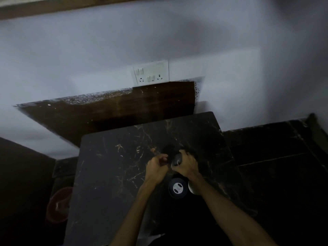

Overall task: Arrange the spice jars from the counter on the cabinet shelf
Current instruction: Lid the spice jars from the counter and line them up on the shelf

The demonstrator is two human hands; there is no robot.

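in the head view, low centre of the frame, the right hand (185,166) was wrapped around a dark jar (177,159) on the black marble counter (110,174), fingers curled tight over its top. the left hand (156,167) sat just beside it, fingers bent inward near the jar's side; whether it pinched anything i could not tell in the dim blur. a second jar with a dark lid and white centre (178,188) stood just below the hands, and a pale container (192,189) showed partly under the right forearm.

the risk, as i judged it: lifting the gripped jar could drag the forearm across those two and tip them. poor light made a slip likelier.

a switch panel (151,71) sat at upper centre, a red bowl (58,205) at lower left. the cabinet shelf was not clearly in view.
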